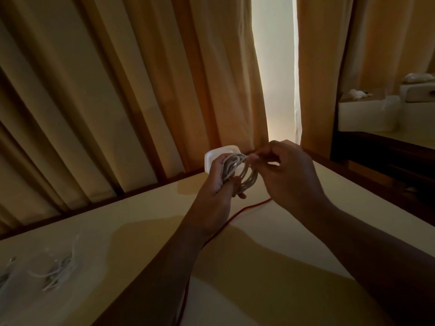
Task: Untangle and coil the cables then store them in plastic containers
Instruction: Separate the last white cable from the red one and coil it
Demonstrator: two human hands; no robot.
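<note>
A white cable (pixel 237 171) is wound into a small coil and held above the pale table (pixel 270 255). My left hand (pixel 217 182) grips the coil together with a white charger plug (pixel 217 155) at its top. My right hand (pixel 284 170) pinches the coil's upper right strand between thumb and fingertips. A red cable (pixel 237 215) lies on the table under my hands and runs toward me. A loose tangle of white cables (pixel 60 270) lies at the table's left.
Long beige curtains (pixel 117 90) hang behind the table, with a bright gap between them. At the right a mirror (pixel 388 90) on a dark dresser reflects white boxes. The room is dim.
</note>
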